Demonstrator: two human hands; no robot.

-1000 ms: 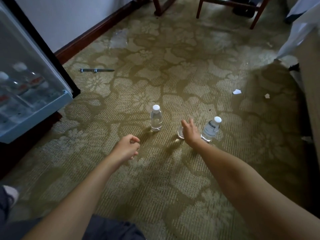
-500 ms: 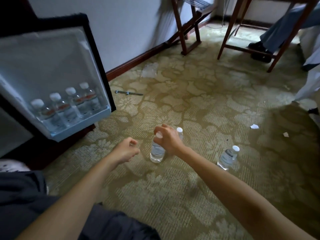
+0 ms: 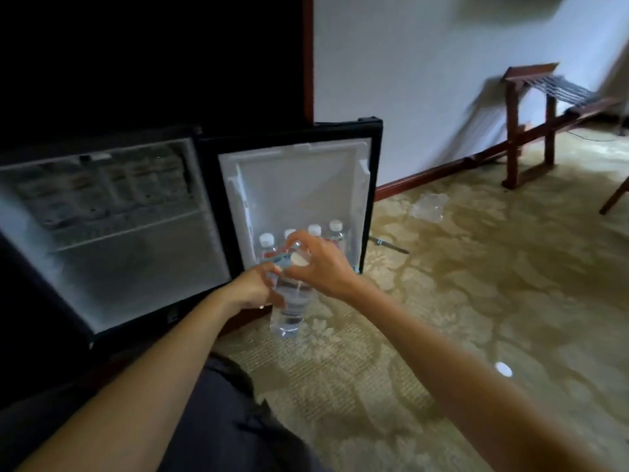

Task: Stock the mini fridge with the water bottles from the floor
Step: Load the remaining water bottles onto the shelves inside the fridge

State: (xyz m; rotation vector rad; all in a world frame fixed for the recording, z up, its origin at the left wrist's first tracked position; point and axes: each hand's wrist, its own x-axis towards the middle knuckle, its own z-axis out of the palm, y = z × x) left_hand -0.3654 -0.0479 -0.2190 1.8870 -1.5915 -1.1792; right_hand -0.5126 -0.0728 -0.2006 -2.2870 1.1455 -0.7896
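A clear water bottle with a white cap hangs upright above the carpet, just in front of the open mini fridge. My left hand grips the bottle's body from the left. My right hand holds it at the neck and cap. Behind my hands, the shelf of the fridge door carries several white-capped bottles in a row. The fridge's inner shelves are blurred. A white cap shows on the carpet at the right, beside my right forearm.
A wooden luggage rack stands against the white wall at the right. Crumpled clear plastic and a thin dark stick lie on the patterned carpet near the door. My dark-clothed knee is at the bottom.
My right hand lifted a bottle off the carpet and carried it left to the fridge door. My left hand closed on its body. The view swung left and up towards the fridge.
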